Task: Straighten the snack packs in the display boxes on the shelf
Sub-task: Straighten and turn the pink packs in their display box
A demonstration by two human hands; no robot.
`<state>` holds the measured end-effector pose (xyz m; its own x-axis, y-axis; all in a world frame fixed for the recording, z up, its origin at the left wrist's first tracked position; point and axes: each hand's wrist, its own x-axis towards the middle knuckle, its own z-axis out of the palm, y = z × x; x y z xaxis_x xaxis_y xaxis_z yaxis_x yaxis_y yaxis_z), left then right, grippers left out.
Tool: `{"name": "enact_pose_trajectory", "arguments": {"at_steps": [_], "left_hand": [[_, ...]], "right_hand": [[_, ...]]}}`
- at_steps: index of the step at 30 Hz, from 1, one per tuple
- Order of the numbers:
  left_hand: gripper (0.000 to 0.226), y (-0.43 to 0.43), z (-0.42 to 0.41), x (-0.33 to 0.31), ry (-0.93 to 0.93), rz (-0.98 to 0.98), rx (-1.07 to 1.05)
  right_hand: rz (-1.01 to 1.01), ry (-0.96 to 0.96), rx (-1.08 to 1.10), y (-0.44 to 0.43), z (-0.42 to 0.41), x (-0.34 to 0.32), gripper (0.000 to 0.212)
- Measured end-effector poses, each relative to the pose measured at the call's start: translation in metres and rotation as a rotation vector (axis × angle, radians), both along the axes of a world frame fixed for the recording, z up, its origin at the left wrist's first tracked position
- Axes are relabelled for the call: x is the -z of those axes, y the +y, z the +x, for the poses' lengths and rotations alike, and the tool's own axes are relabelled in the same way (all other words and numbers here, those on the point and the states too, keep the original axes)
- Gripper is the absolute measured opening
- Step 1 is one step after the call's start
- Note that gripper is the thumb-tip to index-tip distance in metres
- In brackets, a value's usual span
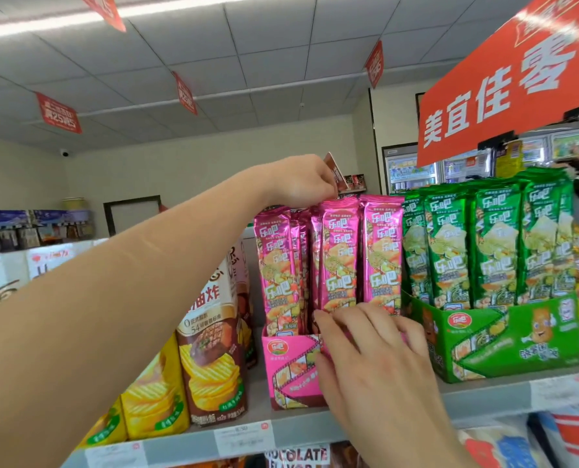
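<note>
Pink snack packs (pixel 337 258) between hands: left hand (pixel 301 182) atop, right hand (pixel 372 359) below

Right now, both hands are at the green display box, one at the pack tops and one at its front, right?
No. The head view shows them at the pink display box, beside the green display box: left hand at the pack tops, right hand at its front.

The pink packs (pixel 335 258) are crinkled metallic foil, very glossy; the green packs (pixel 497 244) to the right are the same shiny foil; the brown-red pack (pixel 336 173) above looks glossy too; the pink display box (pixel 291 366) and green display box (pixel 517 339) are printed card with a slight sheen; the near shelf edge (pixel 315 430) is smooth matt grey, carrying paper price labels (pixel 244 437).
</note>
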<state>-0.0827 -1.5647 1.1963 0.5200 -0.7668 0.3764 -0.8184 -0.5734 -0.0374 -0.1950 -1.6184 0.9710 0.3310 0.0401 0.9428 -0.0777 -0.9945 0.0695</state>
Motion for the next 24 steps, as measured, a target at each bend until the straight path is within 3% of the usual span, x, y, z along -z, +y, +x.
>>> {"name": "enact_pose_trajectory", "arguments": {"at_steps": [4,8,10,15,19,24], "left_hand": [[0.048,0.010,-0.012,0.002,-0.161,-0.089,0.028],[0.068,0.023,-0.026,0.011,-0.181,0.135,0.022],[0.060,0.026,-0.026,0.013,-0.224,0.191,0.024],[0.051,0.024,-0.025,0.022,-0.353,0.056,0.084],[0.027,0.024,-0.027,0.030,-0.366,0.019,0.139],[0.033,0.031,-0.023,0.035,-0.358,0.008,0.163]], "right_hand": [[0.048,0.042,-0.008,-0.001,-0.005,-0.001,0.037],[0.056,0.124,0.018,-0.005,-0.008,-0.003,0.039],[0.051,0.150,0.019,-0.008,-0.009,-0.004,0.035],[0.015,0.157,-0.001,-0.015,-0.011,-0.008,0.031],[-0.047,0.122,-0.041,-0.023,-0.008,-0.009,0.030],[-0.124,0.125,-0.176,-0.039,-0.004,-0.011,0.022]]}}
